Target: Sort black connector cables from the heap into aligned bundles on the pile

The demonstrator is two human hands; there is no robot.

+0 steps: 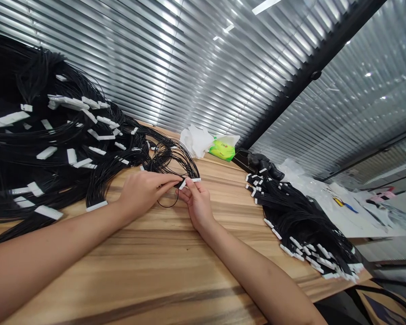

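My left hand (144, 192) and my right hand (198, 203) meet over the wooden table (176, 266), both pinched on one black wire harness (176, 164) with white connectors. A small white connector (182, 184) sits between the fingertips of the two hands. The harness loops back from the hands toward the big pile of black wires (43, 149) on the left.
A second heap of black harnesses with white connectors (301, 225) lies at the table's right edge. White tissue (196, 140) and a green packet (222, 149) rest at the far edge by the window blinds. A cluttered white surface (352, 212) lies further right.
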